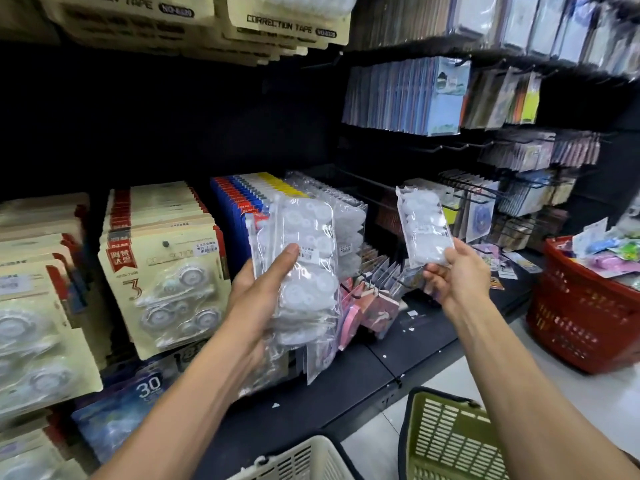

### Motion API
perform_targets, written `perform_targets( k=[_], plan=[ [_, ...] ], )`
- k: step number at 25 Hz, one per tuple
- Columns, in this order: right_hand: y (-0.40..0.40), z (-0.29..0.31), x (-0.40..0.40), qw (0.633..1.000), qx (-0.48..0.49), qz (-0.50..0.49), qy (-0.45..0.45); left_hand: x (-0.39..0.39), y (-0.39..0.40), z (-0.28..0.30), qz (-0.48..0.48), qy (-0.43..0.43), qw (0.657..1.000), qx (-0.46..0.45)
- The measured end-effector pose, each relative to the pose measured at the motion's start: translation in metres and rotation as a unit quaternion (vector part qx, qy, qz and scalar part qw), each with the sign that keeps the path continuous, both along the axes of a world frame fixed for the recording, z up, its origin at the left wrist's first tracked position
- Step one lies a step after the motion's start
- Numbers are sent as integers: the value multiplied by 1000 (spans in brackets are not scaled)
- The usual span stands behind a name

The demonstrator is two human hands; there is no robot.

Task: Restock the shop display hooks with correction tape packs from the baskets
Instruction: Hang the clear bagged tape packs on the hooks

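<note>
Two baskets sit nearest the person's feet, a white basket (pixel 304 459) and a green basket (pixel 446 441), with a red basket (pixel 581 306) of mixed goods further off to the right. Above them the left hand (pixel 258 299) grips a stack of clear packs (pixel 304 271), thumb laid across the front and fingers curled behind, held close against the row already hanging. The right hand (pixel 457 271) pinches a single clear pack (pixel 424 230) by its bottom corner, lifted up and tilted, apart from the stack. Beyond it a bare black hook (pixel 367 183) juts out beside the hanging clear packs (pixel 346 216). To hang this one neatly, I'd say the hand should shift up toward the top edge so the hole can be steered onto the hook's tip; held by the bottom, the pack will probably flop. Further back hang carded correction tape packs (pixel 162 271).
</note>
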State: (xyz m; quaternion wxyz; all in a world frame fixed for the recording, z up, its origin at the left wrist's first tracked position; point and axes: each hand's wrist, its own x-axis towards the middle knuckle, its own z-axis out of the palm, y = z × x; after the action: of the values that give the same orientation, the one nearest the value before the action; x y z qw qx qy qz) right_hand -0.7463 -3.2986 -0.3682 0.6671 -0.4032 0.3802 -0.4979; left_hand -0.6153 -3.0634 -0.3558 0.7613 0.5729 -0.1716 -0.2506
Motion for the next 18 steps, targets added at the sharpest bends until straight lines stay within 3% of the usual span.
perform_targets(
  k=[18],
  plan=[
    [1,3,7,998,40,-44,-9,9,6,0,-30,41,998,-25]
  ],
)
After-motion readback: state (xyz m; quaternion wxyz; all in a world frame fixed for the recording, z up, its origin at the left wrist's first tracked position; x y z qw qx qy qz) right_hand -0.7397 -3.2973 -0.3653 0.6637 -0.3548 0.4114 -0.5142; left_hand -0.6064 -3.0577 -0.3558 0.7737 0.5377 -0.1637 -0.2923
